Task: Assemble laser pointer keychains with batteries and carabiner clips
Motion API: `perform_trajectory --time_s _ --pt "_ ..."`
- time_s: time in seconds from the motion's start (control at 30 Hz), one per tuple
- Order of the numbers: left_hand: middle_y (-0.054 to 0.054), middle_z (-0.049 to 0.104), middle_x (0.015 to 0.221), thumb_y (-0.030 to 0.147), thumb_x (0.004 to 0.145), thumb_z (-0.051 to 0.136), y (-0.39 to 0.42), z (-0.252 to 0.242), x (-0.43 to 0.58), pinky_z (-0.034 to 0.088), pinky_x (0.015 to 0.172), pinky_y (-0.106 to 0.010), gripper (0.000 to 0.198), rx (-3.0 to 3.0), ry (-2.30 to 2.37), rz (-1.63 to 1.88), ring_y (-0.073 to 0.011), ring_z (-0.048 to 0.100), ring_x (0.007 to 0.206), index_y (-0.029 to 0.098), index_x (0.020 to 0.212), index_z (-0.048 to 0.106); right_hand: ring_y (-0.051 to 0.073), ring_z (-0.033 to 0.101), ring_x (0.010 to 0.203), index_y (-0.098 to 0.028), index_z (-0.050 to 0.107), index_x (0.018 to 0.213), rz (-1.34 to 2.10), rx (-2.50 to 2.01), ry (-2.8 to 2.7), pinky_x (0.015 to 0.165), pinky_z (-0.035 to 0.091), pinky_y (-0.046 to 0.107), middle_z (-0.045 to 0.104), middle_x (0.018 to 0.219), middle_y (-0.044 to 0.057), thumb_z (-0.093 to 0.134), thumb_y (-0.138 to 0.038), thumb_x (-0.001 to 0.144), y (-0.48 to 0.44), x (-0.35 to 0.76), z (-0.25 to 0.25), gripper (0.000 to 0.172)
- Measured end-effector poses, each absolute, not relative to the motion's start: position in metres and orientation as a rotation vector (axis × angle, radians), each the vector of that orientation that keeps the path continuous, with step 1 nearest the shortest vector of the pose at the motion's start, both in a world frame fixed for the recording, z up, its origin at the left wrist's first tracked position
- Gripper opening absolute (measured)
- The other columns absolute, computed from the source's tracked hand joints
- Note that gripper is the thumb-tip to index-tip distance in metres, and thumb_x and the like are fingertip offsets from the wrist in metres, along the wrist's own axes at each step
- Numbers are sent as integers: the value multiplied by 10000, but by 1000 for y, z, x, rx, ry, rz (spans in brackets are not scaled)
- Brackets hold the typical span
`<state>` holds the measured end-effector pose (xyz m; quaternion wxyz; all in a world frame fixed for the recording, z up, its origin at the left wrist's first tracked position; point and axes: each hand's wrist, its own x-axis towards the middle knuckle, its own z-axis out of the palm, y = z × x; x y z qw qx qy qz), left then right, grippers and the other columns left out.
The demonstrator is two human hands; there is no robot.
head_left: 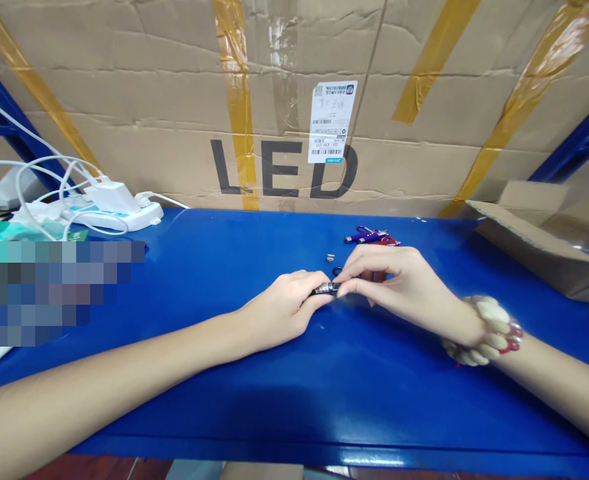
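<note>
Both hands meet over the middle of the blue surface. My left hand [294, 300] pinches a small black keychain light [327, 288], a short tube with a pale label, between thumb and fingers. At the tube's right end, the thumb and fingertips of my right hand [387, 273] are closed on it and cover that end. A black ring-like clip [337, 271] shows just behind the fingertips. Slightly farther back lies a small silver cluster [330, 257], too small to name surely. Purple keychain lights [369, 237] and a red one [389, 241] lie beyond my right hand.
A blue shelf surface [199, 400] carries everything. A large taped carton [164, 100] marked LED stands behind it. On the left are a white power strip [142, 217], a charger [112, 197] and tangled white cables. An open cardboard box [534, 247] stands at right.
</note>
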<state>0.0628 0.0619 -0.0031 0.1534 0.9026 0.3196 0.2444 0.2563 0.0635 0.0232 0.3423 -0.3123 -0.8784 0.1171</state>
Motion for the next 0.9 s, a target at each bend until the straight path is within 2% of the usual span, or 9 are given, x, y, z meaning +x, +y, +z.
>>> perform_trajectory --time_s 0.17,0.33,0.47,0.63,0.9 --pt "-19 564 799 181 924 300 58 1 61 409 651 -230 179 2593 835 617 -134 530 703 173 860 467 111 558 635 -157 668 729 262 -728 -2325 578 437 223 635 720 33 607 -298 795 65 258 26 167" --pt "-5 558 737 166 909 326 57 -1 59 400 626 -221 167 2621 821 583 -129 536 659 173 839 478 105 573 646 -167 652 710 126 -659 -2455 590 415 212 634 707 20 558 -319 833 63 259 30 217" --pt "-7 573 763 151 897 352 58 -3 58 404 651 -222 153 2666 817 621 -135 547 703 180 832 488 82 560 591 -174 638 753 -252 -685 -2545 502 346 199 632 735 3 492 -255 879 55 260 31 210" --pt "-5 565 745 152 901 343 57 -1 59 411 647 -216 159 2603 836 657 -127 544 684 168 860 496 74 526 512 -158 617 807 -715 -709 -2558 425 246 225 614 731 10 344 -143 919 44 259 32 296" --pt "16 555 704 162 901 355 56 0 59 407 617 -188 152 2619 769 692 -106 545 640 178 854 498 73 466 453 -166 556 743 -760 -831 -2626 415 188 231 564 662 -7 363 -99 876 38 259 36 244"
